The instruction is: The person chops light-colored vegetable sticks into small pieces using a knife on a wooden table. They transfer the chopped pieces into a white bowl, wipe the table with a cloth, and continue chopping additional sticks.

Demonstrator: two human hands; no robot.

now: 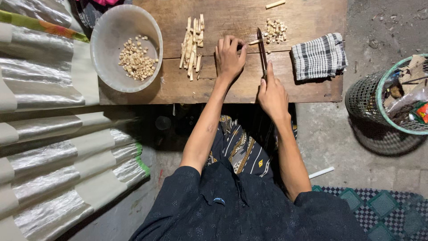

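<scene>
At the left end of the low wooden bench (178, 85), partly overhanging its edge, sits a wide, pale, translucent plastic bowl (126, 47) with a heap of small cream-coloured diced pieces (135, 59) in its bottom, placed where cut bits can be collected within reach of the left side. Just right of the bowl, toward the far edge of the bench, lies a loose bundle of pale, split sticks (192, 42), laid lengthwise and close to the left hand (229, 56), which seems a handy spot for drawing the next one. That left hand rests palm-down on the bench with its fingers curled, pinning one thin pale stick (255, 42) whose end juts toward the blade; the grip looks meant to keep the stick from rolling. The right hand (272, 93), at the near edge of the bench, is closed round the handle of a long dark-bladed knife (262, 51), the blade running away from the person and set across the stick's end. Immediately right of the blade lies a small pile of freshly cut cream cubes (275, 31), falling on the side away from the holding fingers. Farther right, at the bench's right end, lies a folded black-and-white checked cloth (319, 56), and off the bench on the floor stands a green-rimmed mesh waste basket (372, 96).
</scene>
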